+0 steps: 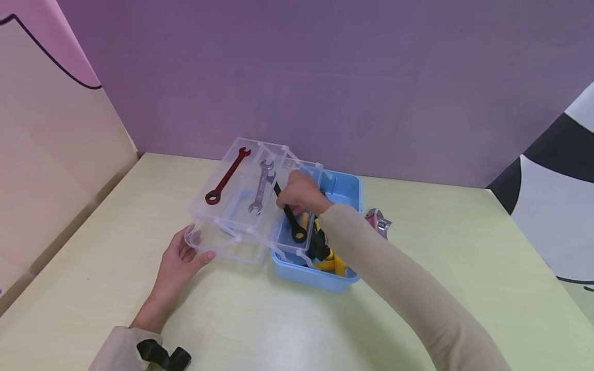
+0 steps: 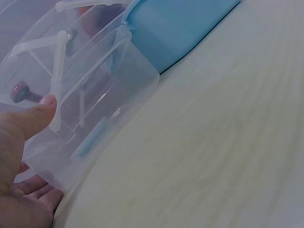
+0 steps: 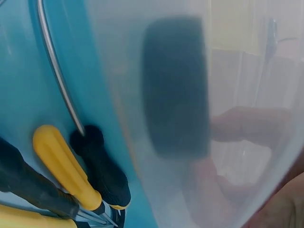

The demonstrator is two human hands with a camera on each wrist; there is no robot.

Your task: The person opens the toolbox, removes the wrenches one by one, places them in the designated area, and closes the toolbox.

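Note:
A blue toolbox (image 1: pixel 347 186) stands open on the table, its clear fold-out trays (image 1: pixel 204 205) swung to the left. A red wrench (image 1: pixel 226 176) and a silver wrench (image 1: pixel 261 186) lie in the upper tray. My right hand (image 1: pixel 301 192) grips a black wrench (image 1: pixel 293 224) by its upper end over the tray next to the blue box. Through the plastic in the right wrist view, the black wrench (image 3: pixel 175 85) and my fingers (image 3: pixel 251 128) appear blurred. My left hand (image 1: pixel 185 255) holds the lower clear tray's (image 2: pixel 118 90) corner, thumb (image 2: pixel 42 105) on the rim, fingers under it.
Yellow-and-black handled tools (image 1: pixel 330 262) lie in the blue box (image 3: pixel 19 71), where a yellow handle (image 3: pixel 61 161) shows close up. An adjustable wrench (image 1: pixel 379 220) rests on the pale green table (image 1: pixel 464 268) just right of the box. A purple wall stands behind.

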